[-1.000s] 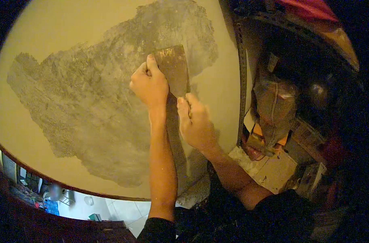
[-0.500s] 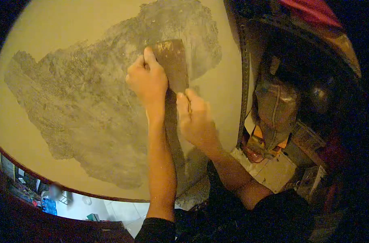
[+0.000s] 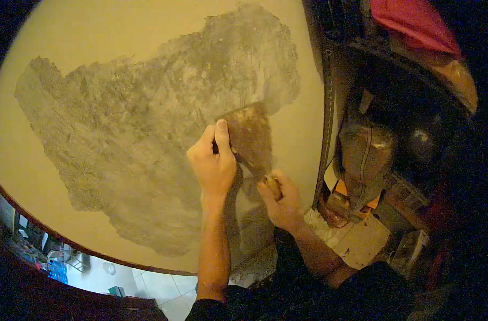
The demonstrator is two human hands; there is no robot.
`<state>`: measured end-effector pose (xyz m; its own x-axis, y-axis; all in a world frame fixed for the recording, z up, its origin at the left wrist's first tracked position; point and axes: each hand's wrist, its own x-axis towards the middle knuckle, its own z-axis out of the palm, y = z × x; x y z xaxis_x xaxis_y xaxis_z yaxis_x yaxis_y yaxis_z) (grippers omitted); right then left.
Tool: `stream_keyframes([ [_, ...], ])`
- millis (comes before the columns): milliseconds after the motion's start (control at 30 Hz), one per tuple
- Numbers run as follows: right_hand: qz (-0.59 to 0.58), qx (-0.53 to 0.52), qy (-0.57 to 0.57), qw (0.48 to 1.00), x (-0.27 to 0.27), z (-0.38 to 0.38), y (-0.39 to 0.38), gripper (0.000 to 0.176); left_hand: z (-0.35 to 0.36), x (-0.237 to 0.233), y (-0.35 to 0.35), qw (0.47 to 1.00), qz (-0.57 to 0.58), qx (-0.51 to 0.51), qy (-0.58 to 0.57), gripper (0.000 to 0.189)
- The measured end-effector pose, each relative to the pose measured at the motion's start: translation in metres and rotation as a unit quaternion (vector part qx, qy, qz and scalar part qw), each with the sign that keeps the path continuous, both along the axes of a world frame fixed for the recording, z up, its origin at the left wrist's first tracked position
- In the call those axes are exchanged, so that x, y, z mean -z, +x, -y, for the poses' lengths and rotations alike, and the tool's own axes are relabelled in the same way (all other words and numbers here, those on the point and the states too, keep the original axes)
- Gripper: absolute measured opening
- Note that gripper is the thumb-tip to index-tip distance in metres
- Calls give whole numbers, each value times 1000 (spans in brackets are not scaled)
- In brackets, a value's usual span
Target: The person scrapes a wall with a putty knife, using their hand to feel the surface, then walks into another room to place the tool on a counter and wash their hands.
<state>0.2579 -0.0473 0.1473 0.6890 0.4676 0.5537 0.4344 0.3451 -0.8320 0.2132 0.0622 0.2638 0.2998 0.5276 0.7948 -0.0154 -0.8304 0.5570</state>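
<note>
A wide putty knife (image 3: 250, 136) with a worn, brownish blade lies against a pale flat surface (image 3: 120, 35). My right hand (image 3: 284, 206) is closed around its short wooden handle, at the lower right. At the blade's left edge, my left hand (image 3: 214, 166) is closed with the thumb stretched along the corner; a dark gap shows between its fingers. Above and left of both hands spreads a large, rough-edged grey patch (image 3: 120, 128) of smeared filler. The blade's upper edge meets the lower right part of this patch.
A dark zipped bag (image 3: 364, 152) hangs to the right, beside a studded dark strip (image 3: 325, 123). Red cloth (image 3: 415, 24) is at the upper right. Boxes (image 3: 410, 249) stand low on the right. Beyond the surface's lower edge is a tiled floor (image 3: 161, 286) with a blue object (image 3: 57, 272).
Both hands and the putty knife have moved down and slightly right across the surface. The grey patch where the blade was is uncovered. The view has shifted slightly.
</note>
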Motion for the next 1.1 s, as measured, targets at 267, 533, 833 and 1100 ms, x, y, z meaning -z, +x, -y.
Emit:
stream_keyframes([
  [267, -193, -22, 14, 981, 34, 36, 24, 8, -29, -18, -9, 848, -165, -355, 356, 64],
  [533, -215, -52, 100, 970, -5, 39, 29, 22, -47, -38, 4, 818, -166, -360, 416, 70],
  [833, -214, -160, 167, 949, -52, 15, 27, 22, -55, -33, -51, 831, -150, -397, 360, 61],
  [1100, 51, 66, 79, 993, -52, -29, 25, 21, -67, -7, -109, 829, -105, -460, 301, 63],
])
